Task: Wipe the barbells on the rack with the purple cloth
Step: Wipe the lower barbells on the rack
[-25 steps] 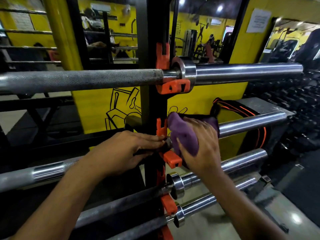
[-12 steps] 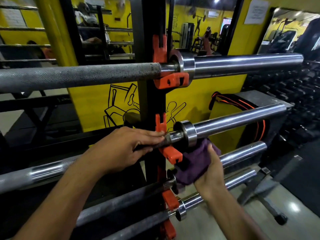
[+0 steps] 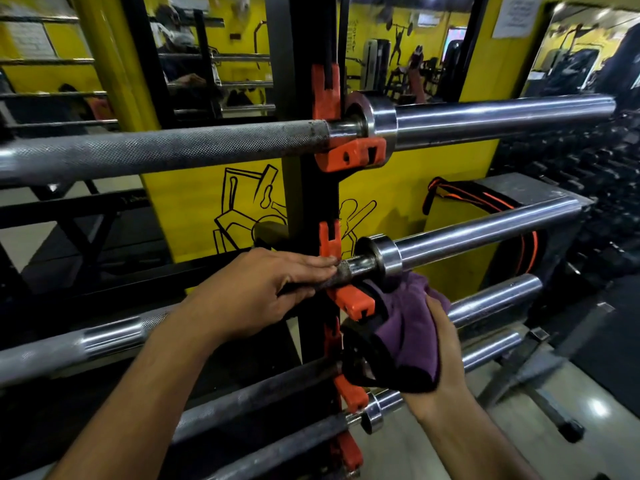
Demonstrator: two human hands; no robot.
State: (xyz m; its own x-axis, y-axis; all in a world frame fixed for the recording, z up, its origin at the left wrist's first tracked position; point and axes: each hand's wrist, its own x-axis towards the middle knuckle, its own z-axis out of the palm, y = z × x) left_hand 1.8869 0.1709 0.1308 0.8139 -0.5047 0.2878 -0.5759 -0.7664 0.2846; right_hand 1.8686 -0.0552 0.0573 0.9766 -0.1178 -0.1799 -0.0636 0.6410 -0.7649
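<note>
Head view looks down along a black upright rack [image 3: 304, 209] whose orange hooks [image 3: 353, 155] each carry a barbell, four bars showing one below another. Topmost, a barbell with a knurled grey shaft [image 3: 166, 148] sits in its hook, its collar and polished sleeve running off to the right. Below it the second barbell [image 3: 481, 230] lies in the next orange hook [image 3: 353, 303]; the left hand [image 3: 256, 292] rests on its dark shaft just left of the upright, fingers laid straight along the top and thumb underneath, so it holds the bar lightly between them. The right hand [image 3: 440, 368] grips the purple cloth [image 3: 408, 323] from below, palm up, fingers curled round the bunched fabric — the cloth's upper edge touches the underside of the second bar's collar, and its lower part hangs in front of the third barbell [image 3: 495, 296], hiding that bar's collar. A fourth barbell [image 3: 381, 407] sits in the lowest visible hook, near the right wrist. Behind the rack stands a yellow wall [image 3: 194, 202] with black line drawings, and an orange-and-black belt [image 3: 485, 202] lies on a grey bench [image 3: 540, 188] to the right.
</note>
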